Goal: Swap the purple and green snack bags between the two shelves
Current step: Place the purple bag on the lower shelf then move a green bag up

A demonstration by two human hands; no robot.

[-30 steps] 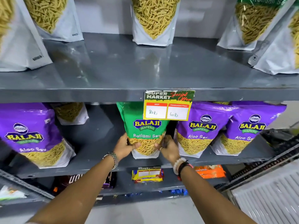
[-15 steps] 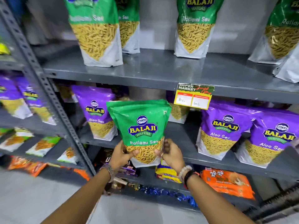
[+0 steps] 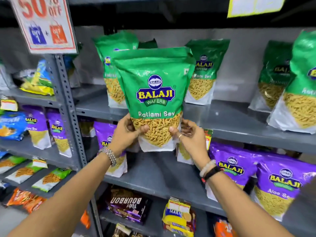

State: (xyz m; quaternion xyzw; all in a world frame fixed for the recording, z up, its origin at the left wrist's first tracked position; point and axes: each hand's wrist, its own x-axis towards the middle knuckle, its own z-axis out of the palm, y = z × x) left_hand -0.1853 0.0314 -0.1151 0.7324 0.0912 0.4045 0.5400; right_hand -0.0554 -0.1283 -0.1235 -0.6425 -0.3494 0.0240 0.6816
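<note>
Green snack bag [image 3: 154, 93] being held upright in front of the upper shelf [image 3: 230, 120], both hands pinching its lower corners: left hand [image 3: 127, 132] and right hand [image 3: 189, 134] each closed on the bag, thumbs on the front. Keeping the label facing out, probably for standing it beside other green bags [image 3: 205, 71]. Purple bags [image 3: 280, 183] sitting on the lower shelf [image 3: 153, 177], awaiting exchange.

both hands [image 3: 127, 134] raised, fingers [image 3: 173, 130] clamped shut.
</note>
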